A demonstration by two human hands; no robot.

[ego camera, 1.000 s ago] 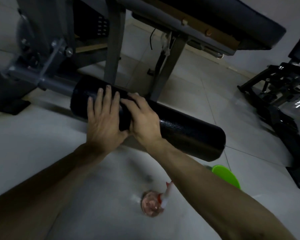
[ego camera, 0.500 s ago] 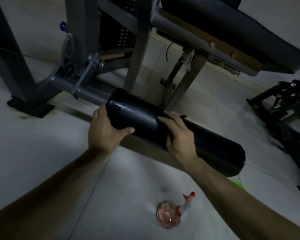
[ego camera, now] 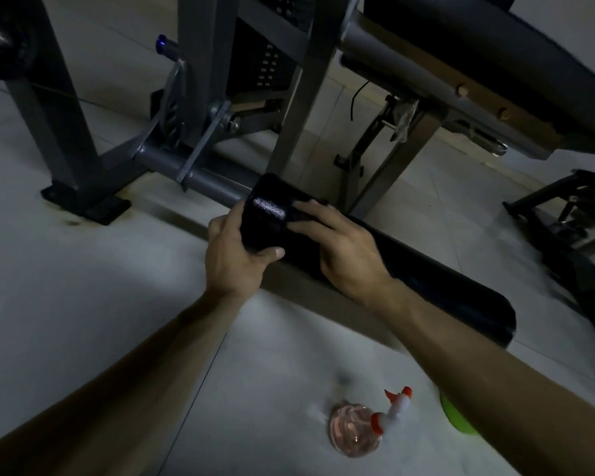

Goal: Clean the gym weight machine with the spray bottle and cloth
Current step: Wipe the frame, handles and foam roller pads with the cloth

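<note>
A black padded roller (ego camera: 426, 283) of the grey weight machine (ego camera: 200, 63) lies low across the middle of the view. My left hand (ego camera: 232, 255) grips the roller's left end, thumb along its near side. Close beside it, my right hand (ego camera: 344, 255) rests on top of the roller with its fingers laid flat. A dark edge shows past those fingertips, and I cannot tell whether it is a cloth. A clear spray bottle (ego camera: 356, 431) with pinkish liquid and a white and red trigger head stands on the floor below my right forearm.
A green object (ego camera: 455, 420) on the floor is partly hidden by my right forearm. The machine's steel legs (ego camera: 66, 146), its axle bar (ego camera: 203, 176) and a padded bench (ego camera: 495, 63) crowd the top. Another dark machine (ego camera: 571, 221) stands at the right. The floor is pale tile.
My left hand went from lying flat on the roller to gripping its left end. My right hand slid left along the roller toward it. The view shifted up and left.
</note>
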